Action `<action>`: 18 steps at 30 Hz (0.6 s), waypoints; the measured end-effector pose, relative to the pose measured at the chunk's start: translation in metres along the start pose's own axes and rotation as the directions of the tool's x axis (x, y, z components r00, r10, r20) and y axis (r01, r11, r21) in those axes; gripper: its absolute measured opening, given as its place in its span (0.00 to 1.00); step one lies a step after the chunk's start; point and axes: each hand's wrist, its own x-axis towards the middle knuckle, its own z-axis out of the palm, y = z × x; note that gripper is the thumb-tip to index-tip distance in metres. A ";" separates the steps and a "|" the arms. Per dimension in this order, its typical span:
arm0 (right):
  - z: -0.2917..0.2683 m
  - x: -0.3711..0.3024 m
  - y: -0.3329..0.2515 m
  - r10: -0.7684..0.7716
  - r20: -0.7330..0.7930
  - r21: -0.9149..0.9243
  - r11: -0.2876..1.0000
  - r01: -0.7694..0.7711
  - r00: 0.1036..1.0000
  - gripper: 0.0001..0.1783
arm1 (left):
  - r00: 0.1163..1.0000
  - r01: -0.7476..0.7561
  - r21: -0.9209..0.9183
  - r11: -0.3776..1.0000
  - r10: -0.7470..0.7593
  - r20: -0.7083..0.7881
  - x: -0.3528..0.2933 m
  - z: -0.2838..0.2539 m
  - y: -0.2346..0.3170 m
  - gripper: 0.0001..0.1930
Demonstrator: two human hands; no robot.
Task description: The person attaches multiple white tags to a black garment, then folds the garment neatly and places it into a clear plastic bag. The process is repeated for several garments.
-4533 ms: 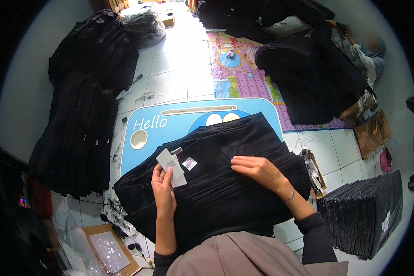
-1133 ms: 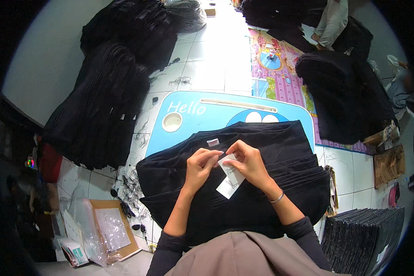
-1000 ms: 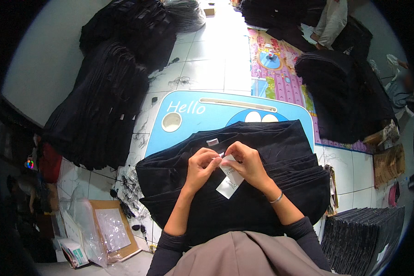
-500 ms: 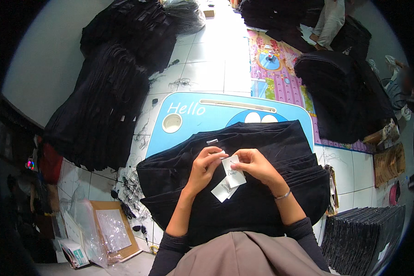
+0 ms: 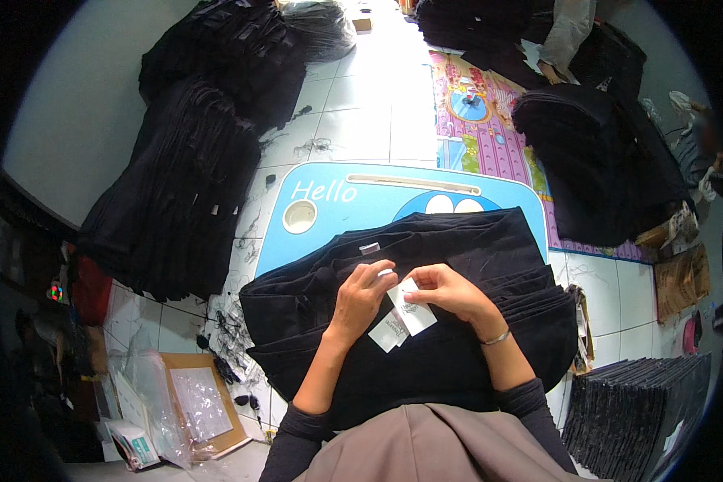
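My right hand (image 5: 450, 291) pinches a white hang tag (image 5: 416, 315) with dark print between thumb and fingers. A second white tag (image 5: 388, 331) fans out beneath it, tilted to the left. My left hand (image 5: 360, 304) is closed just left of the tags, its fingertips bent around a small white bit that I cannot make out. Below both hands lie folded black garments (image 5: 426, 373), stacked in layers. A small pale label (image 5: 369, 249) shows on the top one, just beyond my left fingers.
Under the garments is a light-blue low table (image 5: 253, 261) with a round cup recess. Black cloth piles (image 5: 177, 177) rise at left, with more (image 5: 578, 161) at right. Dark wrapped packs (image 5: 635, 414) stand at lower right. Another person's arm (image 5: 566, 40) shows at far right.
The tags have turned slightly in my right hand. My left hand has rolled over, showing more of its back, and its fingertips have shifted slightly.
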 end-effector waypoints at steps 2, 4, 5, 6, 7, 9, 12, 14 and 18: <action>-0.001 0.000 0.000 -0.001 -0.009 -0.018 1.000 0.000 1.000 0.12 | 0.999 -0.016 0.002 1.000 0.016 0.041 0.002 0.000 0.000 0.06; -0.001 -0.001 -0.001 -0.014 0.000 0.011 1.000 0.014 1.000 0.13 | 0.997 -0.056 0.005 0.998 0.056 0.046 0.003 0.000 -0.002 0.06; -0.002 -0.001 -0.002 0.009 -0.013 0.010 1.000 -0.009 1.000 0.13 | 0.996 -0.069 0.007 0.998 0.068 0.053 0.003 -0.002 -0.003 0.07; -0.003 -0.002 -0.002 -0.014 0.000 0.021 1.000 0.014 1.000 0.13 | 0.996 -0.081 0.040 0.996 0.079 0.034 0.003 -0.002 -0.004 0.07; -0.003 -0.002 -0.003 -0.015 -0.001 0.021 1.000 0.015 1.000 0.14 | 0.996 -0.089 0.068 0.994 0.087 0.034 0.003 -0.003 -0.006 0.07; -0.005 -0.004 -0.004 -0.021 0.018 0.012 1.000 0.021 1.000 0.14 | 0.996 -0.084 0.109 0.991 0.082 0.017 0.003 -0.004 -0.008 0.07; -0.006 -0.004 -0.007 -0.035 0.068 -0.051 0.998 0.038 0.997 0.12 | 0.998 -0.055 0.119 0.991 0.058 -0.028 0.002 -0.005 -0.009 0.07; -0.004 -0.003 -0.008 0.013 0.033 -0.180 0.984 -0.007 0.999 0.11 | 0.999 -0.045 0.097 0.994 0.047 -0.021 0.002 -0.005 -0.007 0.07; 0.002 0.004 -0.012 -0.095 0.025 -0.145 0.985 0.097 0.995 0.11 | 0.999 0.012 0.055 0.998 -0.010 -0.040 0.001 -0.006 -0.005 0.07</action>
